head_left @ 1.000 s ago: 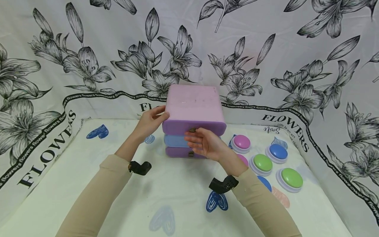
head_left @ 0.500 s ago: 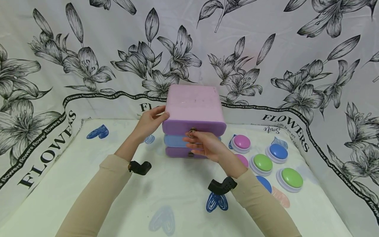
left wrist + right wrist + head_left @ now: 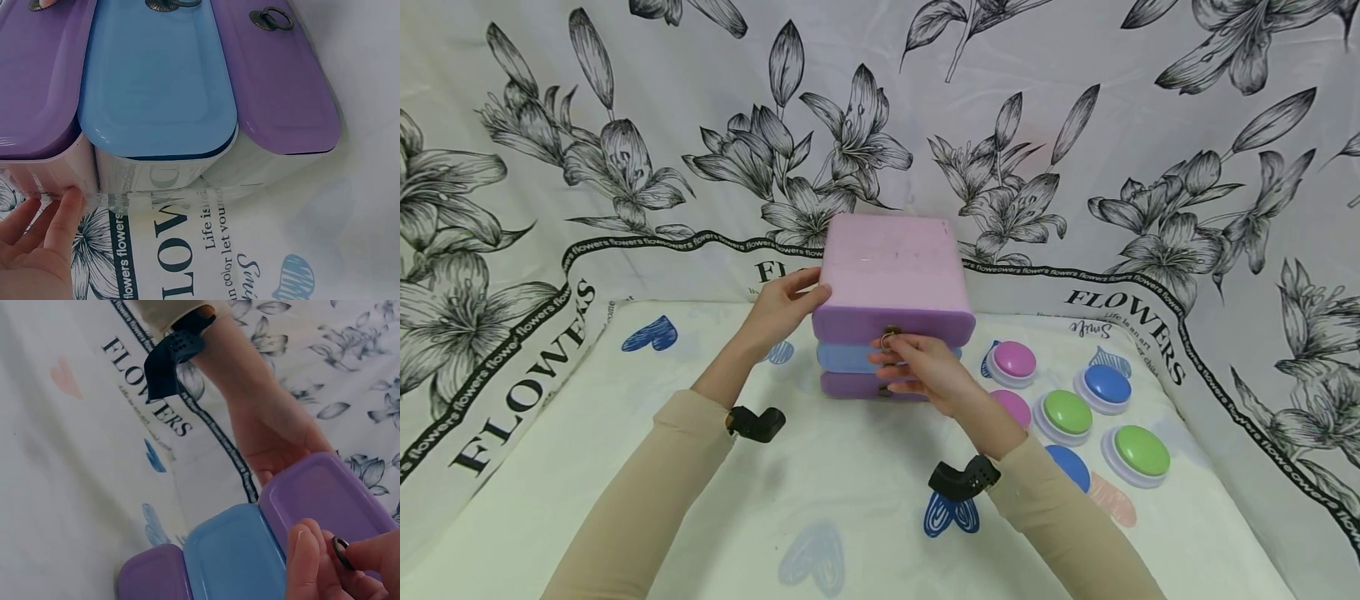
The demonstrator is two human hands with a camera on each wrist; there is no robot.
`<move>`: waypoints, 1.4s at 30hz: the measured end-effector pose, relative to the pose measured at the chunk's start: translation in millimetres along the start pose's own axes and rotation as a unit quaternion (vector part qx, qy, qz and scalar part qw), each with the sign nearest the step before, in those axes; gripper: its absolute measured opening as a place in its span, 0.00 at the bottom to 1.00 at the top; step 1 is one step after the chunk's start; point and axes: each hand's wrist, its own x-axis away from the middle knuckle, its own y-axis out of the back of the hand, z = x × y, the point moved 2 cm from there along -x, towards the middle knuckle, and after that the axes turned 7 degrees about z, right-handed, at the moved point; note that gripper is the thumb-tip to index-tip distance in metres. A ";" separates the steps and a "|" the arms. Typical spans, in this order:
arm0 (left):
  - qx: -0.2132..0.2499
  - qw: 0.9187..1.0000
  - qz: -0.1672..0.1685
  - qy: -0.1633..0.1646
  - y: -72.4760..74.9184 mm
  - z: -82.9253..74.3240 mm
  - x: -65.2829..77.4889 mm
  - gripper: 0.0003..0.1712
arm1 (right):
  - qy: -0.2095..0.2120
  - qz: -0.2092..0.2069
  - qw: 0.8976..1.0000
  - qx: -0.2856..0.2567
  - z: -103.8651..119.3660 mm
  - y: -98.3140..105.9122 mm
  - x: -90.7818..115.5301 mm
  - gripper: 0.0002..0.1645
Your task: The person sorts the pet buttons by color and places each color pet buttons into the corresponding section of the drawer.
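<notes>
A small three-tier drawer cabinet with a pink top (image 3: 891, 258) stands at the back of the table. Its top drawer (image 3: 846, 325) is purple, the middle drawer (image 3: 842, 358) blue and the bottom drawer (image 3: 850, 386) purple. My left hand (image 3: 778, 312) rests against the cabinet's upper left side, and in the left wrist view its fingertips touch the pink wall (image 3: 80, 165). With thumb and finger, my right hand (image 3: 932, 375) pinches the dark metal ring pull (image 3: 341, 555) of the top drawer. Its other fingers spread in front of the blue drawer, hiding part of it.
To the right of the cabinet lie several round push buttons, among them a pink button (image 3: 1015, 359), a green button (image 3: 1067, 412) and a blue button (image 3: 1107, 384). My right forearm passes close by them. A flower-printed cloth (image 3: 737, 150) hangs behind.
My right hand has tipped up the ring pull and dropped slightly, now with thumb and finger on the ring. My left hand has stayed against the cabinet's side.
</notes>
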 end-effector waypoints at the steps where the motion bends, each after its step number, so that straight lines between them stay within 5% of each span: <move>1: 0.002 1.000 0.000 0.001 -0.1 0.0 -0.2 0.36 | 0.002 -0.001 1.000 0.007 -0.4 -0.3 1.0 0.19; 11: 0.015 1.000 0.014 0.000 -0.6 -0.5 -1.7 0.35 | 0.029 0.006 0.999 0.045 -7.0 -2.1 13.7 0.22; 23: 0.008 1.000 0.016 0.004 -4.4 -30.1 15.7 0.32 | 0.042 0.009 0.995 0.095 -16.6 -5.6 28.5 0.20; 36: 0.012 1.000 0.016 -0.016 -1.6 -0.7 -1.1 0.34 | 0.051 0.044 0.989 0.132 -26.3 -10.4 47.5 0.22; 42: 0.010 1.000 0.022 -0.002 -2.8 -22.8 12.5 0.32 | 0.049 0.049 0.988 0.137 -31.8 -13.1 53.9 0.23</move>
